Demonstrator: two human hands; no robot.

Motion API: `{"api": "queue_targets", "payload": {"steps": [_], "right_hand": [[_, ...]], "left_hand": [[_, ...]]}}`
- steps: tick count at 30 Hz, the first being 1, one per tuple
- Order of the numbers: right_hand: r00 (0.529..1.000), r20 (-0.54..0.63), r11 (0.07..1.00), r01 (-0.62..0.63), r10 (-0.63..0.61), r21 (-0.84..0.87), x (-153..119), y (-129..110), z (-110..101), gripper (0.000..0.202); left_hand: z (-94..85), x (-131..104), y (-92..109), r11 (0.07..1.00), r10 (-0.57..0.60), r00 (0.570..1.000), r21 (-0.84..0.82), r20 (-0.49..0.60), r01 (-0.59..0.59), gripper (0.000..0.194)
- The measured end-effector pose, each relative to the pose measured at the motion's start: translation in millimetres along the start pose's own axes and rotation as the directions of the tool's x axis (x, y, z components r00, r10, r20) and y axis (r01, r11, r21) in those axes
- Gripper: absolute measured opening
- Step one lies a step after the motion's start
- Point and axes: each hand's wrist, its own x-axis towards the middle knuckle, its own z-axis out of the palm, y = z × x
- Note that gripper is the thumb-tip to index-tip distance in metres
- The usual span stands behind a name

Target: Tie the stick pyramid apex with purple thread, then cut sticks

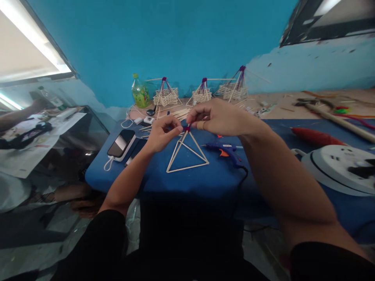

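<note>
A pyramid frame of thin wooden sticks (188, 169) stands upright on the blue tabletop, its peak bound with purple yarn (186, 128). My left hand (164, 132) pinches at the left of that wrapped peak, thumb and forefinger together. From the right, my right hand (215, 117) pinches at the same peak, its fingertips pressed close over the yarn. Exactly how much yarn lies between the fingers is hidden. Just right of the frame lies a blue glue gun (227, 147) with an orange trigger. Loose sticks (181, 114) lie behind my hands.
Three stick structures with purple tops, one a tiered pyramid (166, 96), stand along the wall. A phone on a white power bank (121, 144) lies left, a green-labelled bottle (140, 91) behind. To the right are a red yarn bundle (318, 136) and a white round device (342, 168).
</note>
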Motion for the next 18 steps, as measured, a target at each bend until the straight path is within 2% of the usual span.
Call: {"api": "queue_targets", "payload": {"steps": [6, 12, 18], "right_hand": [[0.998, 0.010, 0.995, 0.060, -0.059, -0.082, -0.4, 0.3, -2.0, 0.010], [1.000, -0.017, 0.998, 0.005, -0.007, -0.066, -1.4, -3.7, -0.3, 0.006], [0.999, -0.007, 0.980, -0.045, 0.045, -0.195, -0.1, -7.3, 2.1, 0.007]], "left_hand": [[4.7, -3.2, 0.8, 0.992, 0.093, 0.996, 0.083, -0.018, -0.091, 0.034], [2.6, -0.6, 2.3, 0.987, 0.132, 0.991, 0.091, -0.020, -0.130, 0.027], [2.4, 0.6, 2.3, 0.975, 0.187, 0.982, 0.121, 0.005, -0.186, 0.028]]}}
